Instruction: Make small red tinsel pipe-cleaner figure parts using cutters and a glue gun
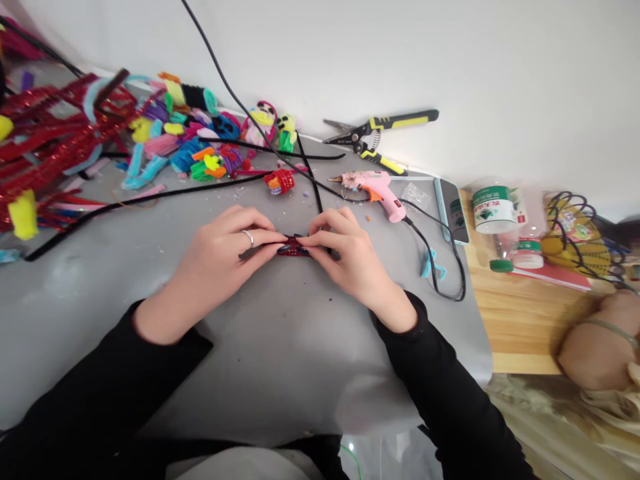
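Above the grey table mat, a small dark red sparkly pipe cleaner piece (293, 250) is pinched between both hands. My left hand (223, 250), with a ring on one finger, grips its left end between thumb and fingertips. On the other end, my right hand (350, 252) closes in the same kind of pinch. Fingertips cover much of the piece, so its full shape is hidden. Just beyond lies a small red and orange coiled pipe cleaner bundle (280, 182). A black pipe cleaner (311, 177) runs behind my right hand.
A pink glue gun (377, 190) with its black cord lies behind my right hand, near yellow-black pliers (370, 137) and a phone (453, 210). Coloured pipe cleaner pieces (160, 143) pile at left. Bottles (527, 233) and another person's arm (600, 343) are at right.
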Action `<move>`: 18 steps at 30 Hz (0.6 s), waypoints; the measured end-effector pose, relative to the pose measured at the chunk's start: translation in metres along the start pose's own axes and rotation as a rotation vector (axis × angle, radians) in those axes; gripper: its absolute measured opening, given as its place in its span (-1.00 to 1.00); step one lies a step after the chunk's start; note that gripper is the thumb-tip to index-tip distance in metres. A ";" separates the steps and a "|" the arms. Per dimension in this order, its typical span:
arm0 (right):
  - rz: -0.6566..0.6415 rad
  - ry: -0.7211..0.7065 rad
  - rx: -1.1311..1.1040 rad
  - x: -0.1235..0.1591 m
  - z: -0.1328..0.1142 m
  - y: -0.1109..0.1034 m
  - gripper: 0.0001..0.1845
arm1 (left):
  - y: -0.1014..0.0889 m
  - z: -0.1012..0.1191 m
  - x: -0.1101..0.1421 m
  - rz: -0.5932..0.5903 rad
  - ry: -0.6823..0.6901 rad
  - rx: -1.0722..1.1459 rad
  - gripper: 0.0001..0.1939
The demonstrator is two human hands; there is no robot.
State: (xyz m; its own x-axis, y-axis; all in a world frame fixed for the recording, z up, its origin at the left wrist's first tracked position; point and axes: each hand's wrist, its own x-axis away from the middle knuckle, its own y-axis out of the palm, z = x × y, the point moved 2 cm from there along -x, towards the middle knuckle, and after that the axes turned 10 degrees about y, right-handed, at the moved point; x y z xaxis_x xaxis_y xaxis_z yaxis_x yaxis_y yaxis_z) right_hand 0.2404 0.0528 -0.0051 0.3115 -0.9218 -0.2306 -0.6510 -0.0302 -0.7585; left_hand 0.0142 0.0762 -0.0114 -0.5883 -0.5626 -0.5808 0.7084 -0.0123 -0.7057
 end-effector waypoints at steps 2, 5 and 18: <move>0.001 -0.004 0.001 0.000 0.000 0.000 -0.77 | 0.000 0.000 0.000 -0.002 0.023 -0.005 -0.82; -0.001 -0.004 -0.006 0.000 -0.001 0.000 -0.78 | 0.000 -0.001 0.001 0.002 0.032 -0.004 -0.83; -0.024 0.018 0.013 -0.002 -0.003 0.000 -0.76 | 0.002 -0.002 -0.001 -0.020 -0.029 0.052 -0.80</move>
State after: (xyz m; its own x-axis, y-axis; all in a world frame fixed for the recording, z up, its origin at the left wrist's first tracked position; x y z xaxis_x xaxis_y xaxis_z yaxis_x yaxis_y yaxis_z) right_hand 0.2375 0.0533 -0.0031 0.3139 -0.9279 -0.2013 -0.6348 -0.0475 -0.7712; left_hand 0.0160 0.0782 -0.0131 -0.5918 -0.5856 -0.5539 0.7163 -0.0669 -0.6946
